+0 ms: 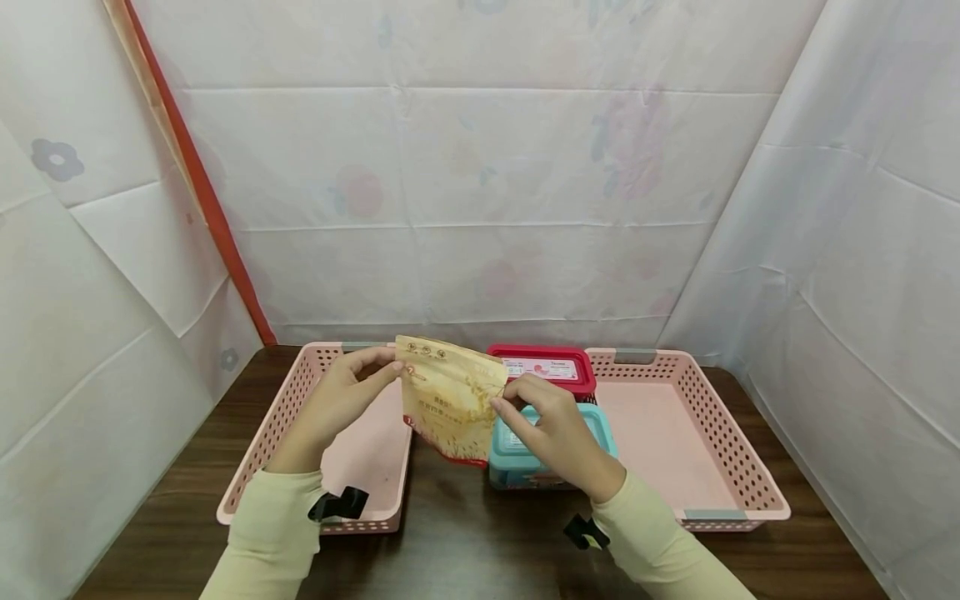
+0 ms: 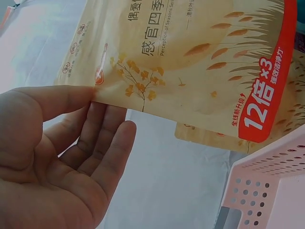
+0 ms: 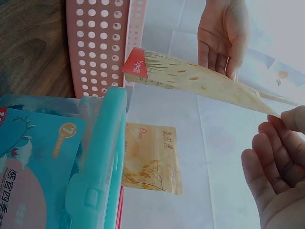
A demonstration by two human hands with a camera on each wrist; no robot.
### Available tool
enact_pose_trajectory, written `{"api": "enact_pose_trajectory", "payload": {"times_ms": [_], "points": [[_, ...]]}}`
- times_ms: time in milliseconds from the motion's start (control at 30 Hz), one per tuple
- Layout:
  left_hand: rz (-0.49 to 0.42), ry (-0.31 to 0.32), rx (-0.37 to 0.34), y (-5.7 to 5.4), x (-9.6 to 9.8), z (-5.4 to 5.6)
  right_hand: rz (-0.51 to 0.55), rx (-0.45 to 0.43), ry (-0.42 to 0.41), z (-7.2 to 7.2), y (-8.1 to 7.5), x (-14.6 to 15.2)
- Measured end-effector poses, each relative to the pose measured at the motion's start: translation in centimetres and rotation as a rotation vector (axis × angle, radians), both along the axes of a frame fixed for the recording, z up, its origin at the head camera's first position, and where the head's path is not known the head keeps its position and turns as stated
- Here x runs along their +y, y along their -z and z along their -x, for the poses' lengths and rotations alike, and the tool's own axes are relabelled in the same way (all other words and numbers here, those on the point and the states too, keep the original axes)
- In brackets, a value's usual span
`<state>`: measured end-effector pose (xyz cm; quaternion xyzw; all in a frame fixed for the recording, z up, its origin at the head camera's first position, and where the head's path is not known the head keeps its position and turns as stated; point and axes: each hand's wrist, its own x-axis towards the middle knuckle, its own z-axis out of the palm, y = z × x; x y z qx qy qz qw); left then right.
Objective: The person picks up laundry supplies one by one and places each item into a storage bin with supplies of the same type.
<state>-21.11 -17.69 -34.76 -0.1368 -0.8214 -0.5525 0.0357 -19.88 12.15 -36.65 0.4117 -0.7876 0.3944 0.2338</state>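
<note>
Two baskets (image 1: 367,458) (image 1: 667,433) flank boxes (image 1: 551,367) (image 1: 517,475); hands (image 1: 341,404) (image 1: 551,429) hold pouch (image 1: 450,404).

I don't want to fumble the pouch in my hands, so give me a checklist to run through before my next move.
1. Left hand pinching the flat beige printed pouch at one side: ok.
2. Right hand pinching the opposite side: ok.
3. Pouch apart from the teal-lidded rectangular plastic box: ok; the right wrist view shows a gap.
4. Pouch supported by the dark brown wood-grain table: not ok; it is held in the air.
5. Pouch's top sealed: cannot tell.
6. Second beige printed pouch standing securely: cannot tell; what supports it is hidden.
</note>
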Motion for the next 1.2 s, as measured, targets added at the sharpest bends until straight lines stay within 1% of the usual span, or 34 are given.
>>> {"api": "enact_pose_trajectory", "payload": {"times_ms": [200,367,600,967,1200], "points": [[-0.020,-0.003,-0.010,-0.1,-0.1,-0.5,0.016,-0.047,0.028,0.1,-0.2,0.1],[-0.050,0.010,-0.021,-0.1,-0.1,-0.6,0.059,-0.079,0.028,0.4,-0.2,0.2],[-0.102,0.039,-0.036,0.0,-0.1,-0.7,0.115,-0.170,0.058,0.7,-0.3,0.2],[-0.161,0.055,-0.031,0.3,0.1,-0.8,0.183,-0.268,0.123,1.1,-0.6,0.1],[-0.237,0.067,-0.003,0.5,0.1,-0.9,0.196,-0.340,0.139,1.3,-0.8,0.0]]}}
